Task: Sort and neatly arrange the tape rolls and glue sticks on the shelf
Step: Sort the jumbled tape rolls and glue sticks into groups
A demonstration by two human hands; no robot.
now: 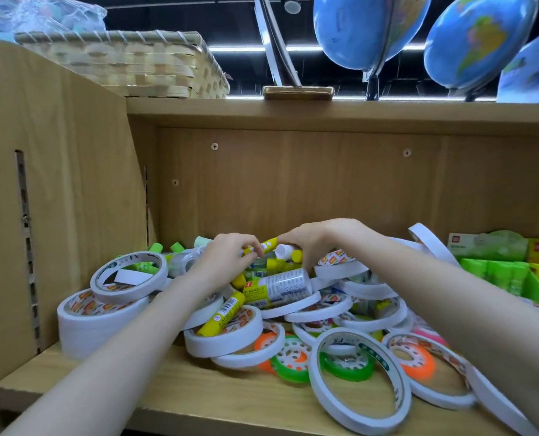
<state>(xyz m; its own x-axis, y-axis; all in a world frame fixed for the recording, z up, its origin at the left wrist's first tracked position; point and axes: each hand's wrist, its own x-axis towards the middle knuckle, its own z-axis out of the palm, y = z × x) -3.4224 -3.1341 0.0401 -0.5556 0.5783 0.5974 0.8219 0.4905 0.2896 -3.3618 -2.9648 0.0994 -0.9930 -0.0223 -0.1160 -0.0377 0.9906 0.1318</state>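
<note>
My left hand (227,259) and right hand (312,243) both pinch glue sticks (263,246) at the pile's twelve o'clock, lifting them clear because they lie mixed over the tape rolls (224,335) heaped across the shelf (199,388).

Both bare arms reach forward and a bit upward, converging toward the middle so the hands nearly meet. Left hand (227,261) is palm down with the wrist bent, fingers curled in and pinching something small at the tips. Right hand (309,239) sits slightly higher, knuckles up, fingers hooked downward in a claw-like grip, thumb tucked toward the left hand's fingertips. The right forearm comes in from the lower right corner, the left from the bottom left, both sleeveless.
</note>
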